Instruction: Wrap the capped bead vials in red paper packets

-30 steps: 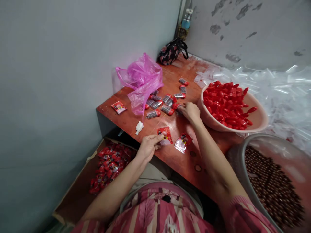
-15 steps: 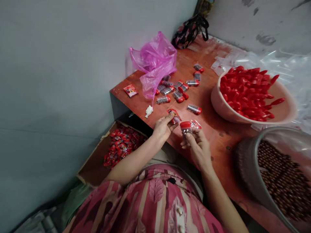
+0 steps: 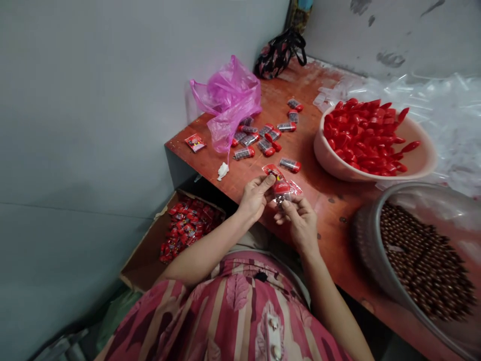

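Observation:
My left hand (image 3: 254, 199) pinches a small red printed plastic sachet (image 3: 273, 171) between thumb and fingers, above the table edge. Closed around a small clear container with a red cap (image 3: 281, 190), my right hand (image 3: 303, 224) holds it up against the sachet. Dark pieces show through the container's wall. Whether its cap end is inside the sachet I cannot tell. Another shiny red wrapper (image 3: 295, 188) appears just behind the right fingers. Beyond the hands lies a filled, red-capped container (image 3: 289, 165), with several more like it (image 3: 250, 139) farther back.
At right stand a pink bowl (image 3: 318, 145) of red caps and a grey basin (image 3: 370, 245) of dark brown balls. Clear plastic pieces (image 3: 451, 120) pile behind them. A purple plastic bag (image 3: 233, 90) lies at left. Below the edge, a cardboard box (image 3: 141, 260) holds red sachets.
My hands have come together, bringing the sachet and the capped container against each other. The view has shifted slightly, so the table things appear farther left.

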`<state>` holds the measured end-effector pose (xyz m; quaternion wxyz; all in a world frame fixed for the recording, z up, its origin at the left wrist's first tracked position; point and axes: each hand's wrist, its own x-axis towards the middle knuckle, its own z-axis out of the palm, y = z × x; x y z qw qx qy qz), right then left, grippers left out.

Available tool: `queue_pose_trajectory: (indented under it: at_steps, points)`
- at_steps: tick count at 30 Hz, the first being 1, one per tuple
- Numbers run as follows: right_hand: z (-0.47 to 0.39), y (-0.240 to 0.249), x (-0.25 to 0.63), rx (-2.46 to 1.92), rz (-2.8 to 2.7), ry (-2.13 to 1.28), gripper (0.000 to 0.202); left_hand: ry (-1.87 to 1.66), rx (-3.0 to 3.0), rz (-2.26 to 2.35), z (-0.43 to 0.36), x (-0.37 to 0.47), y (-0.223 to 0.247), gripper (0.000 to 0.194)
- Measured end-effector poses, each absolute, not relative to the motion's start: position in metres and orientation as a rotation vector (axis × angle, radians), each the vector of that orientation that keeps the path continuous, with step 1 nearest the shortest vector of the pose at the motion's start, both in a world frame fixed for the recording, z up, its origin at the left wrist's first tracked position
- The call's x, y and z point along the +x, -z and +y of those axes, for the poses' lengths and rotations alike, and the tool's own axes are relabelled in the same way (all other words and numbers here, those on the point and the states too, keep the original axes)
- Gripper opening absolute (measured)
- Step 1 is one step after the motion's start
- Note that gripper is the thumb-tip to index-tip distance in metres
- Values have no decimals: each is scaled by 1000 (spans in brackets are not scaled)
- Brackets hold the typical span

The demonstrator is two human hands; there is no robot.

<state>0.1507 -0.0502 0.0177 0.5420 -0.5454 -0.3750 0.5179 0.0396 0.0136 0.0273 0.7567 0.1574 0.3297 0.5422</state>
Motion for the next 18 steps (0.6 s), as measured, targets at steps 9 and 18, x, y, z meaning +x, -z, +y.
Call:
queue_pose_trajectory:
  at_steps: [9, 18]
  points:
    - [-52, -8, 153, -1326, -909, -1075, 32, -974, 447, 772, 13, 38, -28, 38]
    - [-48, -9, 158, -1272, -825, -1061, 30, -970, 581, 785, 15, 43, -32, 30]
